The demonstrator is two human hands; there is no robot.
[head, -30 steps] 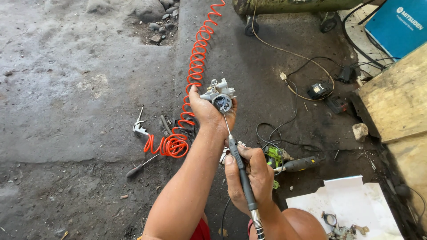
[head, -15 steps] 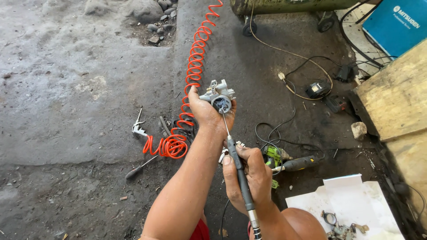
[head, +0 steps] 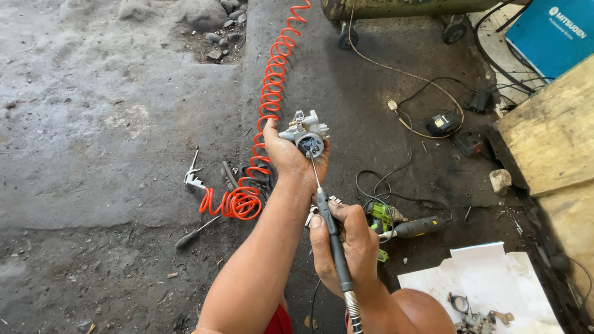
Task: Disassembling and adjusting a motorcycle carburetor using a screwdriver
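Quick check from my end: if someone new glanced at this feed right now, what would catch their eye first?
Most likely the bright orange coiled hose, snaking down the grey floor from the top centre to a bunched loop at middle. Just right of it, the left hand holds up a small metal engine part, and the right hand points a slim rotary tool into its round opening. A blue box sits top right.

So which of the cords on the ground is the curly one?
The orange air hose. It is coiled like a spring and runs up the floor left of the left hand, while the thin black cables and the tan cord lie loose.
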